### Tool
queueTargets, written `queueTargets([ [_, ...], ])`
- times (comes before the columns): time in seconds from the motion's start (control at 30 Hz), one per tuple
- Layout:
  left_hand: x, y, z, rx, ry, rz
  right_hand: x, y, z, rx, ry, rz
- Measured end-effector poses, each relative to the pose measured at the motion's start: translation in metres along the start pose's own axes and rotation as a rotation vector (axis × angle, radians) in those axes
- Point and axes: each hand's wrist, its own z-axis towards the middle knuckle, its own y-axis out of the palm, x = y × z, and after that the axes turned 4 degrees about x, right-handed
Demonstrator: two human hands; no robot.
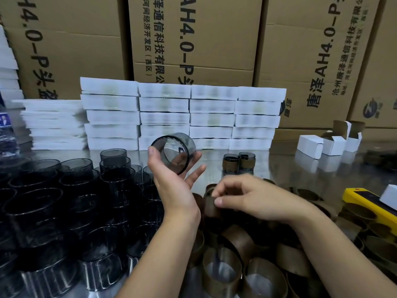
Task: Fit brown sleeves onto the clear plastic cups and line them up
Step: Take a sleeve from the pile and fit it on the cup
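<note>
My left hand [171, 181] holds a clear smoky plastic cup [175, 152] on its side above the table, open end towards me. My right hand [251, 198] reaches into the pile of brown sleeves [232, 261] and pinches one brown sleeve [211, 203] between thumb and fingers. Two sleeved cups [238, 163] stand side by side on the steel table behind my hands. Several bare cups [71, 201] are stacked in rows at the left.
White flat packs [182, 117] are stacked in a wall at the back, with cardboard cartons [193, 39] behind. Small white boxes [330, 140] stand at the right. A yellow tool [369, 201] lies at the right edge. A water bottle [6, 134] stands far left.
</note>
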Motion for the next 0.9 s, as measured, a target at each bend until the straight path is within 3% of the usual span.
queueTargets([
  [0.3, -0.005, -0.001, -0.005, -0.029, -0.099, 0.076, 0.006, -0.014, -0.001, 0.428, 0.127, 0.851],
  [0.5, -0.011, 0.002, -0.011, -0.137, -0.167, 0.138, 0.011, -0.012, 0.001, 0.551, 0.088, 0.751],
  [0.67, -0.013, 0.003, -0.012, -0.186, -0.141, 0.228, 0.009, -0.010, -0.001, 0.693, -0.086, 0.533],
  [0.9, -0.011, 0.004, -0.014, -0.303, -0.225, 0.280, 0.009, -0.004, -0.001, 0.645, -0.308, 0.444],
])
